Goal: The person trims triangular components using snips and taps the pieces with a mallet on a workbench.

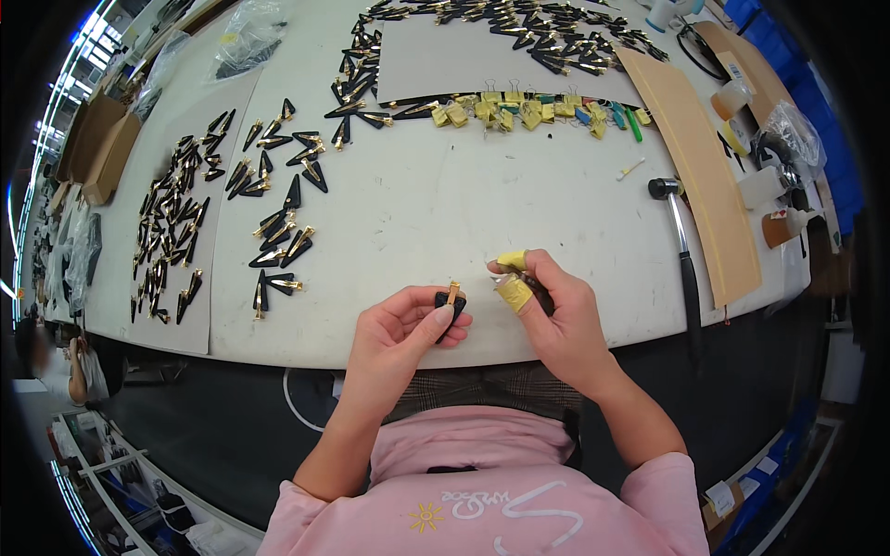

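Note:
My left hand [394, 338] is closed on a black triangular hair clip [453, 301], pinched between thumb and fingers over the table's near edge. The clip's gold metal part points up and away from me. A short gap to the right of it is my right hand [567, 324], with yellow tape around the thumb and forefinger. Its fingers are curled around something dark with a small shiny tip, mostly hidden in the palm; its kind cannot be made out. Loose black and gold clips [278, 243] lie to the left of my hands.
More clips [171, 227] cover a grey board on the left; a large heap [556, 42] lies at the back. Yellow binder clips [531, 113] line a board's near edge. To the right are a hammer [684, 250], a cotton swab [631, 170], a cardboard strip [714, 204] and bottles [783, 225].

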The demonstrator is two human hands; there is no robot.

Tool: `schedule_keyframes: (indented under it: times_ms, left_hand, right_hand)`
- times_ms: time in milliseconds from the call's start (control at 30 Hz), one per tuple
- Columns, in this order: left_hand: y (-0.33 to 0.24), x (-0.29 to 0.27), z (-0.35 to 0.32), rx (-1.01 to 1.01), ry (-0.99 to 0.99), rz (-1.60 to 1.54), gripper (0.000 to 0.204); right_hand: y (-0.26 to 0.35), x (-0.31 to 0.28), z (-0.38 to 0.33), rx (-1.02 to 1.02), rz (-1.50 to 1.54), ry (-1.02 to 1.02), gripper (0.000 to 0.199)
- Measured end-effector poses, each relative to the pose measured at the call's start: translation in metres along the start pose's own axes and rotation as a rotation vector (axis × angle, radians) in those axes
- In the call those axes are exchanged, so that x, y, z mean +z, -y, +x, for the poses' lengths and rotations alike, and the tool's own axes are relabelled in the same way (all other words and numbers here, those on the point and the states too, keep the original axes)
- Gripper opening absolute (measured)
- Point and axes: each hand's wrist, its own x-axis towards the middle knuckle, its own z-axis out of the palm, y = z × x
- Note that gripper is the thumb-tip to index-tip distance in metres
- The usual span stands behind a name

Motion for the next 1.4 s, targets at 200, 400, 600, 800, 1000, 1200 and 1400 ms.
schedule_keyframes:
  times_ms: [200, 400, 600, 800, 1000, 1200, 1400]
  left_hand:
    - [-0.001, -0.03, -0.034, -0.022, 0.036, -0.018, 0.024]
    - [0.022, -0.069, -0.081, -0.2, 0.008, 0.021, 0.025]
    - [0.045, -0.069, -0.087, -0.158, -0.046, -0.014, 0.026]
    - [0.046, -0.071, -0.082, -0.172, -0.034, -0.061, 0.028]
    - [0.04, -0.063, -0.089, -0.147, -0.086, -0.128, 0.027]
    - [0.045, -0.061, -0.081, -0.16, -0.08, -0.166, 0.027]
    - [0.042, -0.067, -0.086, -0.116, -0.154, -0.177, 0.024]
  right_hand:
    - [-0.01, -0.063, 0.017, -0.019, -0.305, -0.354, 0.011]
    - [-0.091, -0.189, -0.013, 0.162, -0.94, -0.532, 0.022]
    - [-0.102, -0.195, 0.008, 0.209, -0.872, -0.396, 0.025]
    - [-0.114, -0.2, 0.019, 0.173, -0.599, -0.345, 0.016]
    - [-0.022, -0.142, 0.004, -0.046, -0.124, -0.293, 0.047]
    - [0.007, -0.057, -0.027, 0.08, 0.143, 0.161, 0.042]
    - [0.03, 0.0, -0.035, 0.251, 0.224, 0.319, 0.017]
